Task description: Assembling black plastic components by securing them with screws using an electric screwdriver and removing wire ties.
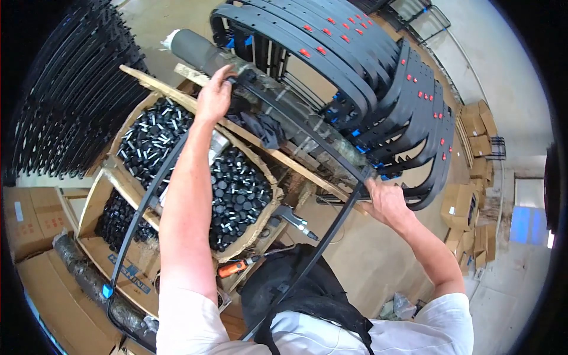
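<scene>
A black metal tube frame (307, 133) lies across the far side of the bench, its two long sides running back toward me. My left hand (214, 97) is closed round its far left corner. At the far right corner my right hand (387, 200) grips the frame, fingers curled round the tube. Under the far crossbar is a padded beam (198, 50) wrapped in grey foam and worn tape. The frame's left side (133, 228) passes over the cardboard boxes and carries a blue clip (107, 290). Some of that side is hidden behind my left forearm.
Cardboard boxes hold black screw-in feet (236, 189) with metal studs. An orange-handled screwdriver (234, 268) and a grey power driver (296, 223) lie nearby. Black frames with red and blue pieces (349, 53) stand stacked beyond; more black frames (71, 89) are piled left. A wrapped pole (89, 278) lies lower left.
</scene>
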The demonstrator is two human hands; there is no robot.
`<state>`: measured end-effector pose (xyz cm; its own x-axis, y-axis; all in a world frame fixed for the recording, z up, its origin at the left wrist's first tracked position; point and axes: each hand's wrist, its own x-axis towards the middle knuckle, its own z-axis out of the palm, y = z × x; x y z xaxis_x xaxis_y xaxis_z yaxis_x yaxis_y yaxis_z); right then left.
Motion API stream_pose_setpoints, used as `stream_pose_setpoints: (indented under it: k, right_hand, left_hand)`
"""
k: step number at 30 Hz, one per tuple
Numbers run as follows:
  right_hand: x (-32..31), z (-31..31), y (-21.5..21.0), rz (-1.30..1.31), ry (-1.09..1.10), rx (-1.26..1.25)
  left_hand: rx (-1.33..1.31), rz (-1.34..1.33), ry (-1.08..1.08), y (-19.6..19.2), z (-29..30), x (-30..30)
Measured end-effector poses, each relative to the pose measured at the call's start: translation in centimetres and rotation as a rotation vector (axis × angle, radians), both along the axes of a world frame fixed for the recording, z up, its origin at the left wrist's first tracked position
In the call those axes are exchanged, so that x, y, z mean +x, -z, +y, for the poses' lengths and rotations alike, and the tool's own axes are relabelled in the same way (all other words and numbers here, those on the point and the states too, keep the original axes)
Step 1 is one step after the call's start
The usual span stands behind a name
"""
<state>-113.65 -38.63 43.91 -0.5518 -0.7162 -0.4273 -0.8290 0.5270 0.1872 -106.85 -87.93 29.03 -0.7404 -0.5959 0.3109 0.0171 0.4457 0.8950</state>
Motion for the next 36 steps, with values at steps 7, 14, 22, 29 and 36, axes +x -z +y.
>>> stream_pose_setpoints:
  k: [7, 14, 22, 29, 36]
  right_hand:
    - [-1.5, 1.7, 1.4, 0.070, -0.053, 0.128]
    - [-1.4, 0.5, 2.3, 0.062, -0.096, -0.067]
    - [-1.7, 0.2, 2.0, -0.025, -0.061, -0.014]
    - [-2.0, 0.4, 2.4, -0.028, -0.078, -0.042]
    - [-1.9, -1.3, 1.6, -0.027, -0.005, 0.114]
  left_hand:
    - [-0.109, -0.365, -0.194, -3.7, 3.2, -1.0]
    - [-0.083, -0.241, -0.202, -3.1, 1.2, 1.5]
    - [-0.440, -0.429, -0.296, -6.1, 3.4, 0.0]
    - [-0.359, -0.412, -0.836, -5.3, -4.2, 6.3]
    - [-0.632, -0.699, -0.140, -5.7, 1.6, -2.0]
